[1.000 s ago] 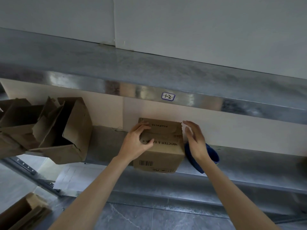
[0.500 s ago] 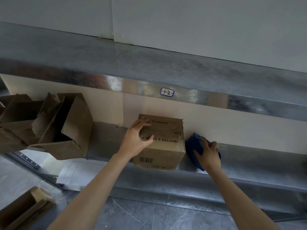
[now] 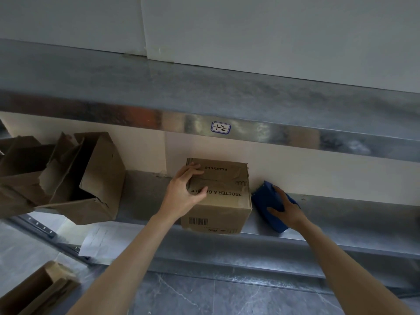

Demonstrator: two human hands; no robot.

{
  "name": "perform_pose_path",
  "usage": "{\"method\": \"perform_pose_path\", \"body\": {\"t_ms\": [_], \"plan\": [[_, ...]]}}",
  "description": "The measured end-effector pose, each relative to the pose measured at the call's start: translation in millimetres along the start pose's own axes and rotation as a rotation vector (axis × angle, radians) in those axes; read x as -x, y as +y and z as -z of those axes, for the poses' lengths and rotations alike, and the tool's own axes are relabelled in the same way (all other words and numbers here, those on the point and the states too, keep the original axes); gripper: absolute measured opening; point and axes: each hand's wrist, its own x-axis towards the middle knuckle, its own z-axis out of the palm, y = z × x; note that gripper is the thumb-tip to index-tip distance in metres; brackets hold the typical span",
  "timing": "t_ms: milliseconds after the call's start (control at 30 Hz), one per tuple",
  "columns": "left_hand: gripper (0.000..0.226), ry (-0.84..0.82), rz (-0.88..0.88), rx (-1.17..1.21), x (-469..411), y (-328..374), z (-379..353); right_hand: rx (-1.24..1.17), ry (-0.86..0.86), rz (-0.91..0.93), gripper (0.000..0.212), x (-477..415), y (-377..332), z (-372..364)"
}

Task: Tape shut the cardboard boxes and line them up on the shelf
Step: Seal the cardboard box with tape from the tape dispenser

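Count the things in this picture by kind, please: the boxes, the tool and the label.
Shut box: 1
Open boxes at left: 2
Floor box: 1
Blue tape dispenser: 1
Label: 1
Total: 6

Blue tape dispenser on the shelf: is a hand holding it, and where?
Yes, the right hand grips the blue tape dispenser across its upper side.
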Motion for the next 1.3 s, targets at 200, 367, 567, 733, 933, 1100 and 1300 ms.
{"method": "perform_pose_path", "body": {"t_ms": [200,367,567,733,933,1100,1300], "plan": [[0.038,-0.003,0.008,0.005,0,2,1,-0.012,-0.031,0.01,0.081,-9,0,7],[0.037,0.006,0.006,0.012,0,4,1,0.024,-0.043,0.049,0.088,-7,-8,3],[0.036,-0.002,0.009,0.023,0,5,2,0.168,0.167,0.102,0.078,16,-33,7],[0.038,-0.028,0.007,0.009,1,3,4,0.127,0.296,0.166,0.067,39,-62,37],[0.04,-0.036,0.01,0.005,0,5,6,0.159,0.381,0.341,0.055,68,-100,62],[0.043,-0.012,-0.019,-0.033,0,7,8,0.236,0.347,0.513,0.045,81,-146,62],[0.054,0.017,0.02,-0.036,0,8,6,0.256,0.257,0.597,0.044,75,-195,44]]}}
